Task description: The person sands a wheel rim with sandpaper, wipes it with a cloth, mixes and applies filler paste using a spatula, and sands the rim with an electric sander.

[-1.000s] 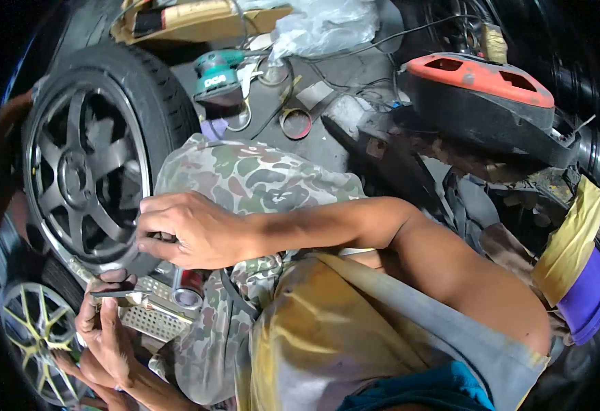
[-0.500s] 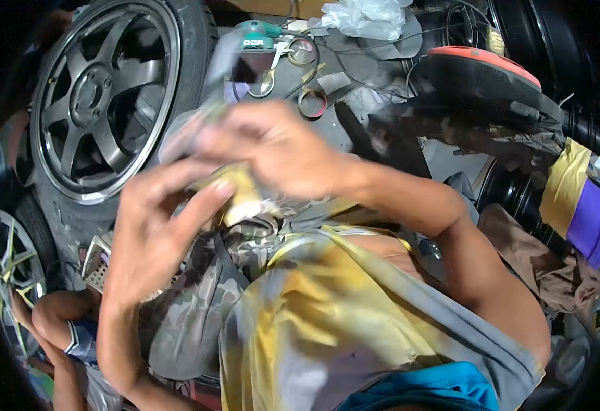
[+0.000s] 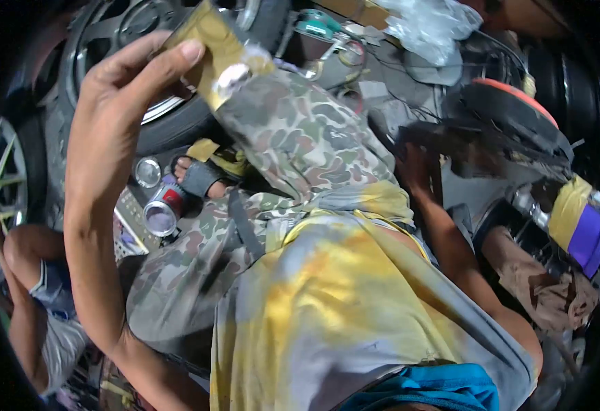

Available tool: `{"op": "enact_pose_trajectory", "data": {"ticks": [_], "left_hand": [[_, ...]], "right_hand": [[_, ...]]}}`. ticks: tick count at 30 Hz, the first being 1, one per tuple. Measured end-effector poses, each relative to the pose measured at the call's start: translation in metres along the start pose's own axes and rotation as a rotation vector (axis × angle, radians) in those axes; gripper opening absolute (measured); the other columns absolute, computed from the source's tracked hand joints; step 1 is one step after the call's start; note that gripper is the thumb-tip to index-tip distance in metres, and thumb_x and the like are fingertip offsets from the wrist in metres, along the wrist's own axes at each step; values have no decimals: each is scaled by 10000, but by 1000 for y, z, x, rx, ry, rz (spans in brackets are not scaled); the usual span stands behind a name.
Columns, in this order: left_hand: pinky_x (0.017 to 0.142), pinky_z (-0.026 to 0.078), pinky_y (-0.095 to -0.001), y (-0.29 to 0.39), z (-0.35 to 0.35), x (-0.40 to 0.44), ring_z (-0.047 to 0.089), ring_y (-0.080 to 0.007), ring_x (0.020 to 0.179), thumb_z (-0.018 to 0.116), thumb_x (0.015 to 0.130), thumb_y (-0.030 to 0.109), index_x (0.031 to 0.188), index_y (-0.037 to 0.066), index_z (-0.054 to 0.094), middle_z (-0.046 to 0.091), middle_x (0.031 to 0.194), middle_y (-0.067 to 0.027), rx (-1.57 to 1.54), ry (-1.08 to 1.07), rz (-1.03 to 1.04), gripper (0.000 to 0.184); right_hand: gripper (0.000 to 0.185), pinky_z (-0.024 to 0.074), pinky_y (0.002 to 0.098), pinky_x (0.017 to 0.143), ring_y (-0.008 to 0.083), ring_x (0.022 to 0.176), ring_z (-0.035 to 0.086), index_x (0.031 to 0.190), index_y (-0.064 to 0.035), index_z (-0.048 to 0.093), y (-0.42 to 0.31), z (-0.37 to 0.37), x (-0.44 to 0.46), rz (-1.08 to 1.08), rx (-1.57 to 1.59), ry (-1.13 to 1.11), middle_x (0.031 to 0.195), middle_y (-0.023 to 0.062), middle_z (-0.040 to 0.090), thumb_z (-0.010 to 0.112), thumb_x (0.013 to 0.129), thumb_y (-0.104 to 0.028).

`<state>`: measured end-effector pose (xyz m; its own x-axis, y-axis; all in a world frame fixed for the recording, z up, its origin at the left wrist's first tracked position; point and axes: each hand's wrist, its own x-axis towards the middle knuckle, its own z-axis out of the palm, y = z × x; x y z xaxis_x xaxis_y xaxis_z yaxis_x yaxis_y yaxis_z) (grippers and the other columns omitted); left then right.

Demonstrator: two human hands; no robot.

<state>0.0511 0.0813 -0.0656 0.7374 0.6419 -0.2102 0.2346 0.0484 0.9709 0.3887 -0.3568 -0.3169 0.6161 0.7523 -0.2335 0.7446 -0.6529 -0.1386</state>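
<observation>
Up at the left, my left hand pinches a yellow, sandpaper-like piece between thumb and fingers. A white dab, like paste, sits on its lower part. My right hand is stretched down at the right, in shadow beside my trouser leg. Its fingers are too dark to make out. Below the held piece are my foot in a dark strap, a small yellow piece and an opened can with a red and grey label.
Wheels stand at the upper left. Behind lie a green power tool, tape rings and a plastic bag. A black pad with a red top and yellow and purple sheets are at the right. Another person's knee shows at left.
My right hand has left the yellow piece and moved down to the right. My left hand has risen with the piece. The can and foot have come into view.
</observation>
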Motion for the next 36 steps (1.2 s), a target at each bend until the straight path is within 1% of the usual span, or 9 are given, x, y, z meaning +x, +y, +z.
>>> {"op": "enact_pose_trajectory", "data": {"ticks": [5,11,13,14,15,19,20,26,36], "left_hand": [[888,457,-227,-2,-43,4,633,-91,933,706,984,250,1222,-12,709,700,1046,-17,30,108,47,353],[590,401,-173,22,-39,-1,558,-20,638,730,982,175,977,12,759,675,761,30,-62,316,-116,166],[589,416,-167,20,-49,-3,561,-20,632,728,981,166,994,10,752,687,785,23,-119,336,-47,159],[590,425,-163,20,-53,-3,566,-19,633,726,981,162,1000,11,748,694,800,19,-162,367,-19,154],[587,442,-157,19,-54,-4,578,-16,637,718,982,149,1015,13,739,703,830,14,-218,444,27,141],[702,529,-194,25,-82,-21,671,-59,803,708,986,134,1096,-9,723,732,922,-23,-54,342,121,181],[918,482,-252,9,-113,-28,655,-106,987,715,971,219,1196,0,726,708,1097,-36,102,219,97,314],[905,535,-356,-8,1,-58,687,-235,1035,688,933,122,982,8,752,716,1174,-135,348,-339,251,139],[909,547,-424,-32,31,-65,704,-299,1062,685,903,64,973,-19,739,697,1317,-143,218,-420,68,121]], "right_hand": [[218,519,527,861,447,1019,671,1120,-80,732,-16,-1,2,68,-1,-28,1042,214,720,601,963,-153],[180,524,471,791,417,926,657,1056,-49,700,24,24,8,-159,-193,64,987,194,660,597,971,-170],[130,513,406,747,392,846,631,1033,-23,672,-11,1,17,217,950,68,899,168,602,656,929,-98],[147,489,357,716,343,796,605,1004,4,646,-74,-60,25,-248,261,253,873,152,565,708,871,-14],[150,490,356,717,310,792,610,991,16,655,-108,-84,34,-254,308,300,874,148,568,714,854,36],[227,492,295,671,190,767,627,997,-34,743,-212,-174,50,-486,519,371,882,76,619,774,791,56],[259,492,287,660,181,767,629,992,-45,754,-224,-183,49,-523,523,315,878,70,617,790,761,67],[289,506,334,572,196,671,639,994,-83,771,-267,-162,50,-889,647,44,834,63,600,794,719,4],[304,509,351,632,244,733,641,1091,-92,759,-260,-163,42,-809,691,30,874,88,600,838,797,-91]]}}
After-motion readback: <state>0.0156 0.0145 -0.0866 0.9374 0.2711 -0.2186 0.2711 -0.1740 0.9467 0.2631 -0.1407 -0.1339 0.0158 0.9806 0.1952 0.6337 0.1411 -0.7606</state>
